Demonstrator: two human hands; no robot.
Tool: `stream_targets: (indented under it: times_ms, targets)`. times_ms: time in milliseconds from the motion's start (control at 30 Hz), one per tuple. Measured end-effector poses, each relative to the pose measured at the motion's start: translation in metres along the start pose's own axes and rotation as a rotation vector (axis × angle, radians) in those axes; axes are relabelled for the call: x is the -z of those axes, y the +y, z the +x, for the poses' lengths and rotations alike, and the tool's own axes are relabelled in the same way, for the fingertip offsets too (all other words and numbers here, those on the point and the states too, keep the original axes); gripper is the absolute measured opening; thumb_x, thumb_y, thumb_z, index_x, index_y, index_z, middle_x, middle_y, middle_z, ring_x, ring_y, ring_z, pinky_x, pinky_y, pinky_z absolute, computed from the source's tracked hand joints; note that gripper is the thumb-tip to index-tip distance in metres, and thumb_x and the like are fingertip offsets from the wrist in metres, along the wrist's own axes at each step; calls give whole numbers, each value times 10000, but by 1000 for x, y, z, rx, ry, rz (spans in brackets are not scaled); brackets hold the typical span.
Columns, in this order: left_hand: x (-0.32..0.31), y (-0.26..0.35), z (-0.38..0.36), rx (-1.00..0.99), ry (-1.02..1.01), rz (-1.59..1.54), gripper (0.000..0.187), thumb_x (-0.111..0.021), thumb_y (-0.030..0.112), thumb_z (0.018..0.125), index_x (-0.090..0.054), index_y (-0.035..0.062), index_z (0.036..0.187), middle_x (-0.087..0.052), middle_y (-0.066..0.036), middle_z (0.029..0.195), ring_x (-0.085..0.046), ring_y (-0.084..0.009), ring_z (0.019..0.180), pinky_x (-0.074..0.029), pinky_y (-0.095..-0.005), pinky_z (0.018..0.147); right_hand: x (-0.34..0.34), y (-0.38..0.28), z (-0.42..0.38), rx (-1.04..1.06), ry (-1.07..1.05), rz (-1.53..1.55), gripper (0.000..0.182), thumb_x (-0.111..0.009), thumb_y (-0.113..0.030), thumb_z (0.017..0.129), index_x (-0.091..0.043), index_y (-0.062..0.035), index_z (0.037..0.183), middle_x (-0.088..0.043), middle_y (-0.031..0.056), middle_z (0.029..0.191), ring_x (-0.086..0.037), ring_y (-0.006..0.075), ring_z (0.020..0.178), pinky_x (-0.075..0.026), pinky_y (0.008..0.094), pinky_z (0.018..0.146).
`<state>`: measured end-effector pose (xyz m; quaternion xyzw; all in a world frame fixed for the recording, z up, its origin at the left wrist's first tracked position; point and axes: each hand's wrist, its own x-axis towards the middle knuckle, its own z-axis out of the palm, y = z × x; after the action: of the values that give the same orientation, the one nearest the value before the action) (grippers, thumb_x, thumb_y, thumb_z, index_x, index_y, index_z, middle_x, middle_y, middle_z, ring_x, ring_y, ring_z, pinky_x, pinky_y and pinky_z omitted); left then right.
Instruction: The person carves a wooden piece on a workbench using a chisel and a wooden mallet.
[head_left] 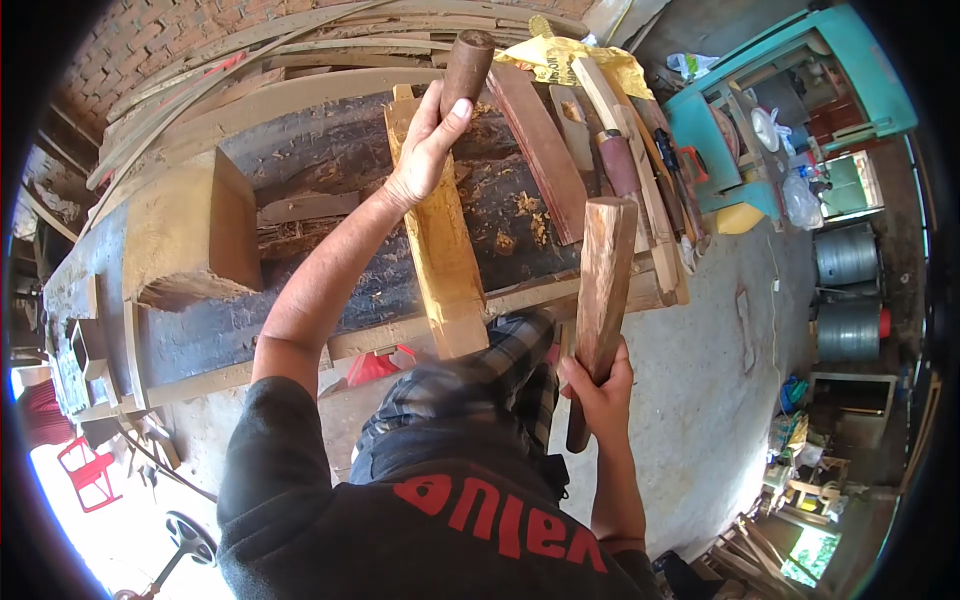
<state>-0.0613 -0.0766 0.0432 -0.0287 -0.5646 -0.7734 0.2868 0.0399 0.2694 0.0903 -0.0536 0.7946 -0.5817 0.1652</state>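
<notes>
My left hand [428, 145] grips a chisel by its round dark wooden handle [466, 62], held upright over a pale yellow timber [440, 240] that lies across a dark, rough workbench [330, 200]. My right hand [600, 385] holds a long wooden mallet [603, 290], its thick end raised beside the bench's near edge. My knee in checked trousers [495, 365] rests against the near end of the timber. Wood chips lie on the bench around the timber.
Reddish planks and hand tools [600, 140] lie on the bench's right end beside a yellow bag [565, 55]. Bent wood strips [250, 60] stack behind. A teal machine [770, 110] and metal drums [848, 290] stand to the right on the concrete floor.
</notes>
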Motion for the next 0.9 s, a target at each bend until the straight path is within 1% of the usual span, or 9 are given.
stream_targets:
  times_ms: [67,233,467,600,633,667,767,800,900]
  targets:
    - [2,-4,-6,-13,16,146,433,-608,405,965,-461,109,1245,-506,-18,1071,-453,-124,1011,-370,-307,942,-1,-5,6,-7,-69,31,457,-775,-181,835,-495,-7,1152,-619,49,863,-596,90,643,-519,234,550]
    - [3,-2,-4,-16,105,33,457,-735,292,895,-400,96,1136,-544,-63,1077,-564,-141,1006,-491,-320,885,-10,-18,22,3,-109,53,421,-763,-179,848,-508,2,1130,-619,50,856,-594,86,636,-524,227,559]
    - [0,-1,9,-67,252,155,436,-707,313,917,-371,91,1085,-527,-71,1055,-549,-140,937,-489,-312,836,-22,-42,60,30,-197,-60,456,-753,-187,855,-499,23,1170,-635,66,885,-598,78,656,-521,225,550]
    - [3,-1,12,-44,302,310,420,-621,342,969,-368,85,1184,-484,-88,1079,-490,-156,968,-442,-331,871,-30,-66,86,60,-203,-188,546,-758,-212,852,-480,37,1250,-664,90,944,-642,115,751,-531,234,553]
    - [3,-1,13,-19,296,300,426,-591,353,985,-363,84,1224,-469,-96,1094,-472,-163,989,-426,-341,891,-33,-76,91,52,-202,-195,595,-761,-214,846,-459,51,1284,-673,117,975,-658,158,811,-551,279,627]
    - [4,-3,14,-12,293,302,426,-591,353,985,-363,84,1224,-469,-96,1094,-472,-163,989,-426,-341,891,-35,-84,99,45,-201,-192,595,-761,-214,846,-459,51,1284,-673,117,975,-658,158,811,-551,279,627]
    - [6,-8,14,-64,318,410,337,-559,325,1008,-357,103,1160,-495,-51,1024,-501,-122,944,-459,-314,846,-42,-111,119,255,-264,-277,636,-768,-253,837,-449,69,1283,-669,173,1027,-668,242,873,-535,345,800]
    - [3,-4,15,-63,333,333,334,-559,319,1009,-352,106,1163,-493,-50,1030,-504,-122,939,-461,-311,843,-46,-124,123,249,-263,-276,636,-768,-253,837,-449,69,1283,-669,173,1027,-668,242,873,-535,345,800]
    - [6,-6,17,-30,315,263,392,-569,324,1000,-332,99,1217,-473,-73,1078,-488,-149,975,-447,-338,874,-54,-157,141,530,-176,-350,647,-773,-275,833,-450,76,1270,-653,177,1013,-654,242,859,-534,358,762]
